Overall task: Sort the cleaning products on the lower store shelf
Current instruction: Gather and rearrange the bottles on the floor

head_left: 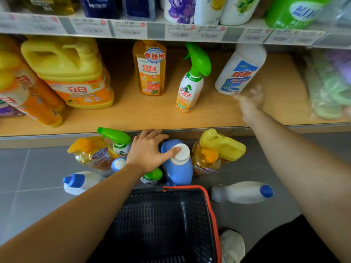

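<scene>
Grey floor tiles run up to the lower shelf (144, 118), a pale wooden board. On it stand yellow detergent jugs (66, 71), an orange refill pouch (150, 69), a green-trigger spray bottle (191, 82) and a white bottle with a blue label (241, 71).

That white bottle leans to the right, well off upright. The right hand (250, 100) is blurred, with fingers spread just beside the bottle's base and nothing in its grasp. If the bottle is not steadied it will likely tip over, and could roll toward the spray bottle.

The left hand (148, 150) lies flat with straight fingers over a crowded cluster of bottles on the floor. Its thumb rests on the white cap (182, 151) of a blue bottle (178, 168). A careless pull there could topple the neighbours, such as the yellow jug (224, 147).

The products are glossy plastic, brightly labelled and capped. A dark basket (210, 205) sits nearest the person.
</scene>
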Tool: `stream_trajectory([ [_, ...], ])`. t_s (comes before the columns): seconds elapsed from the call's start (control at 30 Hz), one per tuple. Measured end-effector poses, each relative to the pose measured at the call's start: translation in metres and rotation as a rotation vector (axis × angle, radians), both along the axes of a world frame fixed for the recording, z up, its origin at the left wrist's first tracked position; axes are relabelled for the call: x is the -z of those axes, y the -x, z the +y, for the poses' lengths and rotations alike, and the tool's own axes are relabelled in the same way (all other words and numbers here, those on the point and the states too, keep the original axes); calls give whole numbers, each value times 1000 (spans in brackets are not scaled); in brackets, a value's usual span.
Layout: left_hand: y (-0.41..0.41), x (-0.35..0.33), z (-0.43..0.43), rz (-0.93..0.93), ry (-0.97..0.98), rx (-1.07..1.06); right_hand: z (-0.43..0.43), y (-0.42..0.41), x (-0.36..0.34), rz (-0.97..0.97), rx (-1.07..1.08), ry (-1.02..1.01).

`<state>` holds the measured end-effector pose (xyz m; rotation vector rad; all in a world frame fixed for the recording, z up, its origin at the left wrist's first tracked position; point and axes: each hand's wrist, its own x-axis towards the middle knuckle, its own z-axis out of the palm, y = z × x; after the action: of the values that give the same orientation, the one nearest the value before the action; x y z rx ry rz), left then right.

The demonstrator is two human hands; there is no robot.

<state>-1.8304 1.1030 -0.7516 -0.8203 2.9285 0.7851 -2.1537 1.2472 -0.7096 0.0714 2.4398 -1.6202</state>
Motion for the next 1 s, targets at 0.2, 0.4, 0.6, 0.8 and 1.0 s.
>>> stream_trajectory([
  [0.2,1,0,0,2,1,8,-5,35,-23,-31,-232,122],
  [0.4,1,-3,0,-9,-34,10,-3,25,-8,38,-77,140],
  [0.6,1,-1,-1,25,-44,16,-24,29,-15,72,-144,113],
  [0.8,1,0,-3,35,-56,38,-14,9,-13,93,-92,73],
  [1.0,-4,-13,-3,17,-174,25,28,-29,-37,92,-283,-83],
])
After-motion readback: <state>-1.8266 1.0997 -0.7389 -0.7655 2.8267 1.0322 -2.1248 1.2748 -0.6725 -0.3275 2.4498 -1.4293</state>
